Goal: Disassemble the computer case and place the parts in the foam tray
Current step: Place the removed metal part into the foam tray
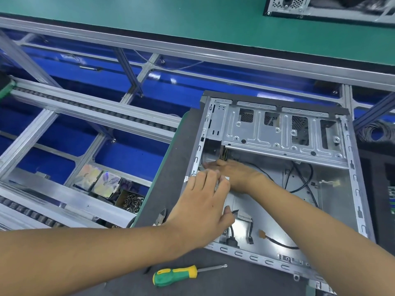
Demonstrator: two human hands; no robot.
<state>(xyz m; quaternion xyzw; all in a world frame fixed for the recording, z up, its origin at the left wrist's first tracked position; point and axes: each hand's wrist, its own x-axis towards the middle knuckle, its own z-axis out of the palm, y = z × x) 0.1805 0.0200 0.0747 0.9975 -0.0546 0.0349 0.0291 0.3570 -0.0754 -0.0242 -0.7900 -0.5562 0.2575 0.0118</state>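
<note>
The open grey sheet-metal computer case [284,167] lies on its side on the dark grey mat [171,159] in front of me, its perforated drive bracket across the far end and loose black cables [299,180] trailing over its floor. My left hand [205,201] lies flat over the case's left edge, fingers spread and thumb tucked inside; whether it grips anything I cannot tell. My right hand [233,171] reaches across inside the case toward the far-left corner, its fingertips hidden in there, so I cannot tell its grip either. A green-and-yellow-handled screwdriver [181,274] lies on the mat near me, apart from the case, and black-handled pliers [161,218] lie just beside my left wrist. Left of the mat, aluminium conveyor rails [85,112] run over a blue floor, with a small open box of metal screws [132,201] beside shiny iridescent packets [96,180]. Beyond, a green-topped bench [171,20] carries another case [329,7].
</note>
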